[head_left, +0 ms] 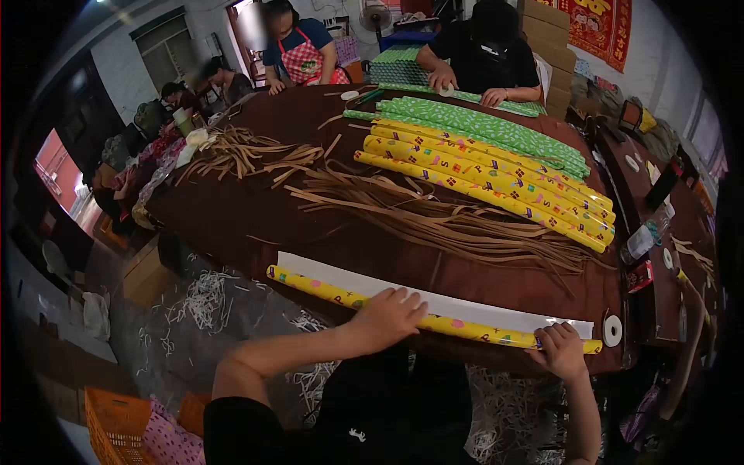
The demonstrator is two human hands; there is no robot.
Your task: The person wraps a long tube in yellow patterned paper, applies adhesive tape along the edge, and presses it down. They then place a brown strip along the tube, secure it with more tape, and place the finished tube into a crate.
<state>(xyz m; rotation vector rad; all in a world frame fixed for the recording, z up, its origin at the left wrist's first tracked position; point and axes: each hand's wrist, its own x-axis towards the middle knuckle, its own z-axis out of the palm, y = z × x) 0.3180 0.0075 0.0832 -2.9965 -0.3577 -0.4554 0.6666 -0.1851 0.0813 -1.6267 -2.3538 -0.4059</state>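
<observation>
A yellow roll of printed wrapping paper (457,326) lies along the table's near edge. Its white underside (496,305) is spread in a strip behind it. My left hand (385,319) rests on the middle of the roll, fingers curled over it together. Near the right end, my right hand (559,350) has its fingers wrapped over the roll, the thumb hidden or hard to make out. Just beyond that end lies a white tape roll (612,331). Brown paper strips (434,221) lie behind the white sheet.
Rolled yellow paper (488,177) and green paper (496,128) are stacked farther back. A person (488,58) handles a green roll opposite; another in a checked apron (310,62) stands left of them. Shredded paper (208,301) litters the floor. An orange crate (116,418) stands lower left.
</observation>
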